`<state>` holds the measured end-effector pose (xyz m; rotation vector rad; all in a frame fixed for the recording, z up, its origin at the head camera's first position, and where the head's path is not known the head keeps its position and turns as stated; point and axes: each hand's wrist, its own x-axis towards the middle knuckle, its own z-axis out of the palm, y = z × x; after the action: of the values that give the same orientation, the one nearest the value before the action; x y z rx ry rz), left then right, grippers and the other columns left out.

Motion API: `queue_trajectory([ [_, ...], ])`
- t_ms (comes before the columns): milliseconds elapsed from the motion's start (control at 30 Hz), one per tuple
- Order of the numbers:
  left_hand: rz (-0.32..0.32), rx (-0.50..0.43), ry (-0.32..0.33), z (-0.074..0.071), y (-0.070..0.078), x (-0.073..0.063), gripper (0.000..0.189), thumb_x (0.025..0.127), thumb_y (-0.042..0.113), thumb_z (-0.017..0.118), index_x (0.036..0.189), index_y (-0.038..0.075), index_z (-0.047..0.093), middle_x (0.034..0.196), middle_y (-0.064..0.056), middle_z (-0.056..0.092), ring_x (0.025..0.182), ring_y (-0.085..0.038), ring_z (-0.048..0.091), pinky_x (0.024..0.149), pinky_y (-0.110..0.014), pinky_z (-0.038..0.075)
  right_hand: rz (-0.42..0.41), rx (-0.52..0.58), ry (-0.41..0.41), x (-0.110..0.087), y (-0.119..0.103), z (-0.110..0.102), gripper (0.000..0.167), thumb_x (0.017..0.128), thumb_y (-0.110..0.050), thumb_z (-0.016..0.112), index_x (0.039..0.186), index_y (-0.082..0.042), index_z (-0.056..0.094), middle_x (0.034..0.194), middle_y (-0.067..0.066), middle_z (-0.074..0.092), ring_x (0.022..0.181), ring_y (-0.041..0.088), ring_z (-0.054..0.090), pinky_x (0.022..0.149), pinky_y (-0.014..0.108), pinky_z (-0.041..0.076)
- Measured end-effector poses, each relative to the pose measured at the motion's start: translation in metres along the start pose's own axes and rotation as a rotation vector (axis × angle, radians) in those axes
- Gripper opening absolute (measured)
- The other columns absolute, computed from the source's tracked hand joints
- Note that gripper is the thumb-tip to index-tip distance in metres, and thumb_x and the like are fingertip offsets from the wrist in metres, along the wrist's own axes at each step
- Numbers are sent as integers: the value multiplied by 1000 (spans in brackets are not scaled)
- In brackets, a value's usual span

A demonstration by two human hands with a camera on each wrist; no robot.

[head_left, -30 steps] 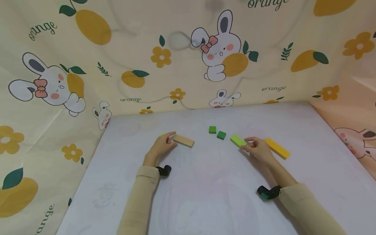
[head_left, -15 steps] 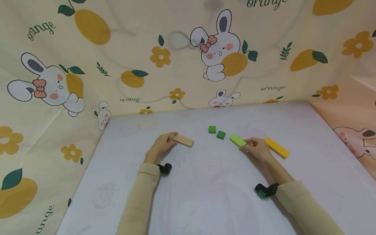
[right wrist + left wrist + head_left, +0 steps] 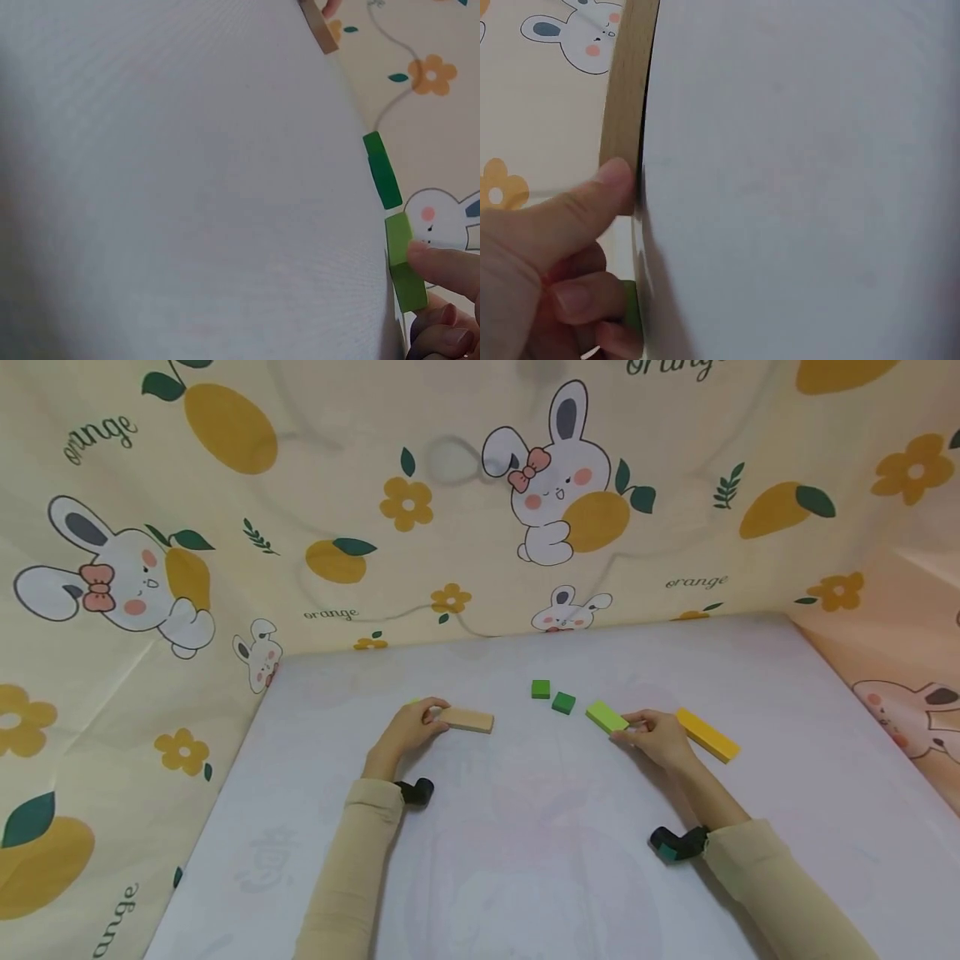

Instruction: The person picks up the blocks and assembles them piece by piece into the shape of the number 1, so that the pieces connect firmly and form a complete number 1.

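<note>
My left hand [image 3: 408, 727] pinches the left end of a plain wooden block [image 3: 468, 720]; in the left wrist view the thumb presses on that block [image 3: 626, 97] near its end. A green piece [image 3: 632, 307] shows by the curled lower fingers there, mostly hidden. On the right side, my right hand [image 3: 660, 739] holds the near right end of a light green block [image 3: 606, 717] between thumb and fingers. The right wrist view shows a fingertip on the light green block [image 3: 401, 255], low against the white tabletop.
Between the hands, farther back, sit a green cube [image 3: 541, 689] and a darker green cube [image 3: 563, 702]. A long yellow block [image 3: 707, 735] lies just right of the right hand. Patterned cloth [image 3: 465, 527] rises behind the white table [image 3: 517, 843].
The left hand has closed its fingers on the wooden block, which has turned slightly, its left end coming nearer to me. The right hand has barely moved and still holds the light green block.
</note>
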<state>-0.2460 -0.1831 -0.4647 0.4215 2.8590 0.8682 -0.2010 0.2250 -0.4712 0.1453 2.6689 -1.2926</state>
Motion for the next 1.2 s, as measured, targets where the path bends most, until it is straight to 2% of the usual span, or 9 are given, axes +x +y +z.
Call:
queue_trajectory([
  [133,2,-21,14,-2,2,-4,36,85,23,72,117,7,63,68,3,36,64,-12,34,64,-25,30,5,2,5,0,1,0,51,86,-27,73,124,4,59,71,-4,46,71,12,41,61,23,34],
  [300,-52,-19,22,-5,8,-9,37,85,27,72,117,11,63,69,3,36,64,-12,34,63,-25,29,2,0,4,1,2,1,51,85,-27,72,124,4,59,71,-4,46,71,12,41,62,23,33],
  [400,-64,-20,29,-6,11,-12,37,85,28,72,118,12,63,69,4,36,63,-12,34,62,-25,29,2,-3,7,1,3,2,51,85,-26,72,124,4,59,73,-3,48,73,13,41,62,23,33],
  [700,-37,-71,72,-6,21,-25,37,83,27,72,115,11,64,68,4,36,63,-11,34,60,-23,29,-16,-26,16,0,1,1,50,86,-25,72,123,5,60,74,-1,48,72,14,42,61,23,34],
  [967,14,-165,112,1,30,-40,34,83,21,73,113,8,63,66,3,35,59,-10,31,57,-20,28,-15,-32,15,1,1,1,50,86,-26,72,123,5,59,76,1,50,74,16,42,61,23,34],
  [1200,44,-195,133,9,41,-54,32,82,21,74,111,9,64,68,3,35,60,-7,31,57,-18,28,-11,-39,17,1,0,1,49,86,-26,72,123,4,60,76,1,50,75,16,42,62,24,34],
])
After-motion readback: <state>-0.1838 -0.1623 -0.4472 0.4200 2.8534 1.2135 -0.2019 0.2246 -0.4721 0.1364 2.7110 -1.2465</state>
